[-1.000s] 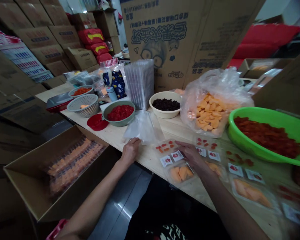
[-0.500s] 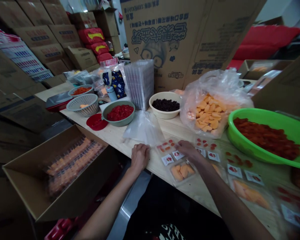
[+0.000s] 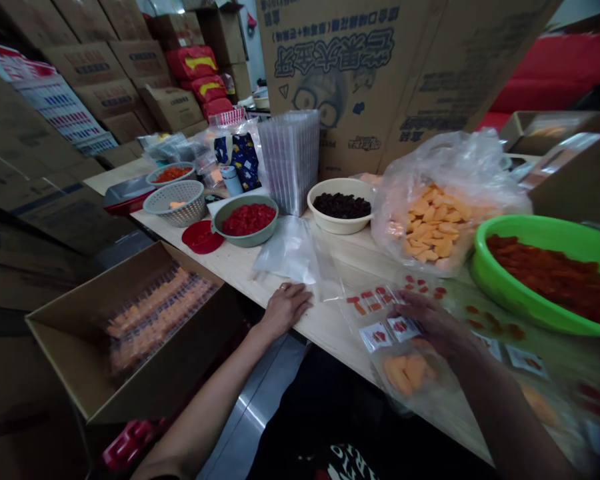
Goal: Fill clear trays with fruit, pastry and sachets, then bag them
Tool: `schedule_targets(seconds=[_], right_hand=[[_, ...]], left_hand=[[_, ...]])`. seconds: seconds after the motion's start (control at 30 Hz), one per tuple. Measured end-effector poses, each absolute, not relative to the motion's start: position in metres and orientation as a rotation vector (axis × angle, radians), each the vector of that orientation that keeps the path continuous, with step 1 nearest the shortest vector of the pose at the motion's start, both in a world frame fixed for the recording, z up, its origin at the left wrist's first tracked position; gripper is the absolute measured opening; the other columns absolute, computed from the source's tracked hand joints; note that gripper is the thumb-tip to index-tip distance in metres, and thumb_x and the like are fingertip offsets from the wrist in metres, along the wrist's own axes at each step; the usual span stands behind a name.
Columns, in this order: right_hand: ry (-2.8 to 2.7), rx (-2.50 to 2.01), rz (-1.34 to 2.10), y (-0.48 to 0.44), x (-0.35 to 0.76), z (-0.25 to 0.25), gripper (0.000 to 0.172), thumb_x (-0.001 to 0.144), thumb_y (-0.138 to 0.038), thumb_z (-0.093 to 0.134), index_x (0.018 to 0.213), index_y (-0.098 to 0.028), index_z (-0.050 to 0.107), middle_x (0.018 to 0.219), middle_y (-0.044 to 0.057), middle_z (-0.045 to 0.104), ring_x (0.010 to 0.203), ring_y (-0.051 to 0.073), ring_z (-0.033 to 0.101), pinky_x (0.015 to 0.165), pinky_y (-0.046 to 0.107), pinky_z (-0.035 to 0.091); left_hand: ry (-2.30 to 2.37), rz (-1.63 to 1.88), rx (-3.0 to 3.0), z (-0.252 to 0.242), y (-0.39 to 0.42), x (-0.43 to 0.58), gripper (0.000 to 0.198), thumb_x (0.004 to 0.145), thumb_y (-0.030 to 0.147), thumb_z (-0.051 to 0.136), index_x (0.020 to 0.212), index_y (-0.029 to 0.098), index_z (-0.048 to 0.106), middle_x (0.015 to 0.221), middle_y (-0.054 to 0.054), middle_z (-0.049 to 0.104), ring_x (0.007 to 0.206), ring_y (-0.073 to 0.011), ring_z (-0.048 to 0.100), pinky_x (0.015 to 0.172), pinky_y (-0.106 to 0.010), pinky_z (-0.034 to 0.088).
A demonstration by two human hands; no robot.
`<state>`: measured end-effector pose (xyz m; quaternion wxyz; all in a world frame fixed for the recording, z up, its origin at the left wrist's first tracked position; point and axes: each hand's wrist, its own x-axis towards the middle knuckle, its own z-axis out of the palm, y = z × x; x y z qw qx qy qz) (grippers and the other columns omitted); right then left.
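My left hand (image 3: pixel 287 308) lies on the table edge with its fingers stretched out, close to the near edge of a stack of clear plastic bags (image 3: pixel 290 250). It holds nothing that I can see. With my right hand (image 3: pixel 430 321) I grip the right side of a clear plastic tray (image 3: pixel 375 319). Red and orange pieces sit in its far compartments, two printed sachets (image 3: pixel 403 328) in the middle, and orange wedge-shaped pieces (image 3: pixel 409 373) in the near one. More filled trays lie in a row to the right, partly under my right forearm.
An open carton (image 3: pixel 125 340) of packed trays stands at the left. Behind my hands are a grey-green bowl (image 3: pixel 230 237) of red pieces, a cream bowl (image 3: pixel 340 225) of dark pieces, a bag (image 3: pixel 390 227) of orange pieces and a green basin (image 3: pixel 485 273). Upright trays (image 3: pixel 290 163) stand behind.
My right hand and the tray in it have moved right and nearer to me. My left hand's fingers have spread out flatter on the table. The whole view has shifted slightly.
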<state>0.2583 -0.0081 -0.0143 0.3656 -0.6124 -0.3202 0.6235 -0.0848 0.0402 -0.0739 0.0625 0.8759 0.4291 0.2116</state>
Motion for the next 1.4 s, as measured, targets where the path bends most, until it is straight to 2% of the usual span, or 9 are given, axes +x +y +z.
schedule_targets(seconds=[0.17, 0.4, 0.53, 0.67, 0.8, 0.87, 1.0, 1.23, 1.4], right_hand=[[-0.625, -1.618, 1.609, -0.040, 0.271, -0.020, 0.069, 0.069, -0.029, 0.084, 0.131, -0.022, 0.054, 0.077, 0.003, 0.072, 0.055, 0.016, 0.062, 0.046, 0.023, 0.047], [-0.739, -1.417, 1.720, -0.067, 0.271, -0.013, 0.057, 0.073, -0.038, 0.084, 0.123, -0.022, 0.062, 0.089, 0.005, 0.072, 0.069, 0.017, 0.068, 0.056, 0.023, 0.053], [-0.660, -1.493, 1.652, -0.070, 0.276, -0.013, 0.064, 0.069, -0.035, 0.086, 0.127, -0.023, 0.060, 0.088, 0.005, 0.074, 0.064, 0.017, 0.067, 0.054, 0.023, 0.054], [-0.501, -1.555, 1.576, -0.067, 0.285, -0.009, 0.070, 0.064, -0.025, 0.087, 0.128, -0.024, 0.060, 0.089, 0.004, 0.075, 0.065, 0.017, 0.068, 0.053, 0.024, 0.055], [-0.499, -1.573, 1.561, -0.066, 0.290, 0.001, 0.072, 0.064, -0.024, 0.085, 0.131, -0.025, 0.058, 0.087, 0.003, 0.075, 0.063, 0.018, 0.068, 0.052, 0.026, 0.055], [-0.511, -1.567, 1.544, -0.068, 0.293, 0.003, 0.072, 0.064, -0.024, 0.084, 0.132, -0.025, 0.057, 0.083, 0.003, 0.074, 0.059, 0.018, 0.067, 0.050, 0.026, 0.054], [-0.447, -1.560, 1.520, -0.077, 0.304, -0.002, 0.076, 0.062, -0.024, 0.086, 0.132, -0.024, 0.057, 0.079, 0.003, 0.073, 0.057, 0.017, 0.065, 0.049, 0.025, 0.052], [-0.768, -1.413, 1.569, -0.081, 0.295, 0.013, 0.068, 0.065, -0.038, 0.087, 0.126, -0.022, 0.061, 0.079, 0.005, 0.072, 0.067, 0.017, 0.065, 0.058, 0.024, 0.051], [-1.157, -1.188, 1.797, -0.078, 0.257, 0.024, 0.070, 0.079, -0.046, 0.075, 0.141, -0.022, 0.052, 0.077, 0.004, 0.069, 0.072, 0.019, 0.063, 0.062, 0.026, 0.049]], left_hand=[[0.960, 0.508, 2.741, -0.061, 0.048, -0.086, 0.031, 0.101, 0.033, 0.047, 0.122, 0.020, 0.066, 0.129, -0.012, 0.066, 0.119, -0.0234, 0.060, 0.105, -0.042, 0.048], [0.324, 0.505, 2.688, -0.058, 0.005, -0.067, 0.048, 0.093, 0.049, 0.060, 0.125, 0.014, 0.063, 0.133, -0.014, 0.064, 0.131, -0.0228, 0.054, 0.114, -0.036, 0.040], [0.496, 0.572, 2.745, -0.074, -0.022, -0.064, 0.027, 0.102, 0.032, 0.047, 0.111, 0.019, 0.069, 0.124, -0.010, 0.070, 0.122, -0.0219, 0.061, 0.103, -0.036, 0.047], [0.750, 0.519, 2.723, -0.066, -0.019, -0.059, 0.033, 0.105, 0.026, 0.036, 0.110, 0.020, 0.068, 0.120, -0.011, 0.071, 0.111, -0.0203, 0.066, 0.098, -0.037, 0.050], [0.642, 0.474, 2.746, -0.061, -0.010, -0.054, 0.047, 0.097, 0.049, 0.053, 0.132, 0.018, 0.058, 0.140, -0.015, 0.059, 0.130, -0.0280, 0.054, 0.108, -0.044, 0.045], [0.570, 0.479, 2.781, -0.069, -0.017, -0.059, 0.046, 0.098, 0.044, 0.053, 0.136, 0.020, 0.055, 0.143, -0.015, 0.057, 0.131, -0.0287, 0.054, 0.108, -0.046, 0.046], [0.582, 0.674, 2.775, -0.086, -0.037, -0.075, 0.034, 0.102, 0.020, 0.041, 0.129, 0.022, 0.061, 0.130, -0.011, 0.066, 0.112, -0.0219, 0.065, 0.097, -0.039, 0.053], [1.155, 1.370, 2.333, -0.027, 0.007, -0.034, 0.019, 0.098, 0.018, 0.046, 0.087, 0.020, 0.061, 0.086, -0.005, 0.069, 0.090, -0.0172, 0.068, 0.083, -0.031, 0.055], [1.219, 1.232, 2.250, -0.005, 0.014, 0.009, 0.018, 0.093, 0.032, 0.060, 0.105, 0.019, 0.062, 0.097, -0.008, 0.067, 0.090, -0.0187, 0.066, 0.079, -0.030, 0.054]])
